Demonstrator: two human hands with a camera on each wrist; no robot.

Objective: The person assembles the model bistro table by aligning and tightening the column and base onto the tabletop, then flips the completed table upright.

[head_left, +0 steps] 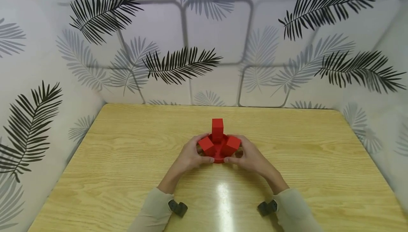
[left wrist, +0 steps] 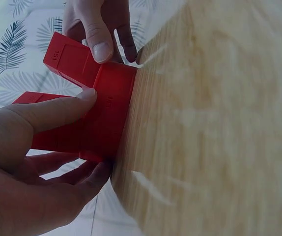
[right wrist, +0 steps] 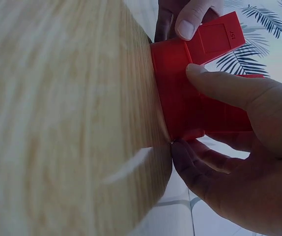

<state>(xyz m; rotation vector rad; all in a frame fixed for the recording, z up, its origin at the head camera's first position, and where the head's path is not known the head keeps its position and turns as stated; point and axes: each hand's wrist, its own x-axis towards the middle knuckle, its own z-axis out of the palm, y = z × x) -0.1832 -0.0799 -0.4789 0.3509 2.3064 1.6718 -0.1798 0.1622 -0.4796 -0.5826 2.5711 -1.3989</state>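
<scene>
A red round plastic stand [head_left: 219, 160] rests on the table in the head view, with three block-shaped prongs rising from its rim. The back prong [head_left: 217, 128] points upright, while the left prong [head_left: 207, 146] and right prong [head_left: 231, 145] lean outward. My left hand [head_left: 190, 157] grips its left side, thumb at the front and fingers round behind. From the right, my right hand [head_left: 251, 157] holds it the same way, the two thumb tips close together at the front. In the left wrist view the stand's wall [left wrist: 114, 98] meets the table, and small raised digits mark a prong.
The wood-grain table [head_left: 127, 161] stretches out on both sides of the stand. Behind it rises a wall [head_left: 216, 33] covered with leaf-patterned sheeting, which also runs along the left and right. Dark wrist cameras [head_left: 177, 208] sit at both cuffs.
</scene>
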